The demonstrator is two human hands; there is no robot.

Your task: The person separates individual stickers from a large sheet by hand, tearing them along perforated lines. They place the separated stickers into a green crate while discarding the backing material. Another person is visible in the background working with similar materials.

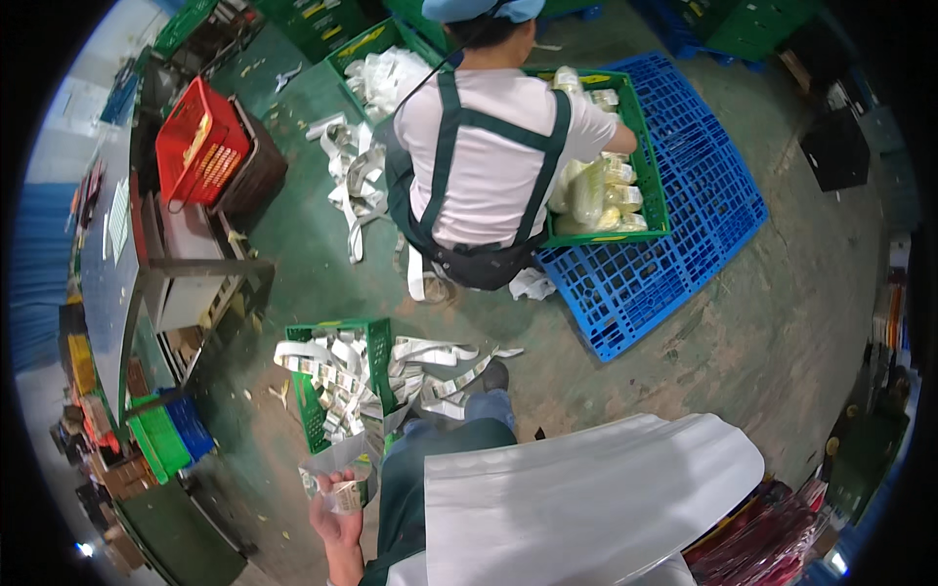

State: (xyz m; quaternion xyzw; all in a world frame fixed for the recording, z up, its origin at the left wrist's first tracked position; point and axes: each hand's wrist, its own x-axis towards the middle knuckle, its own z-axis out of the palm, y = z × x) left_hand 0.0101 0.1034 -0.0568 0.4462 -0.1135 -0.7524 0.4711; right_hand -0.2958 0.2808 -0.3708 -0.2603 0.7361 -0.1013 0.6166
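Note:
At the lower left, my left hand (338, 520) curls its fingers round a piece of clear plastic film with printed labels (347, 483). Just beyond it stands a green crate (311, 415) heaped with label strips (337, 376). More loose strips (445, 352) trail from the crate onto the floor by my shoe (495, 375). A large, smooth white sheet-like thing (586, 498) fills the lower middle and right, in front of my body. My right hand does not show.
A person in a white shirt (498, 146) sits ahead, reaching into a green crate (649, 186) of wrapped pale produce on a blue pallet (625, 313). Strips (354, 186) litter the floor beside them. A table (122, 283) and red basket (203, 146) stand left.

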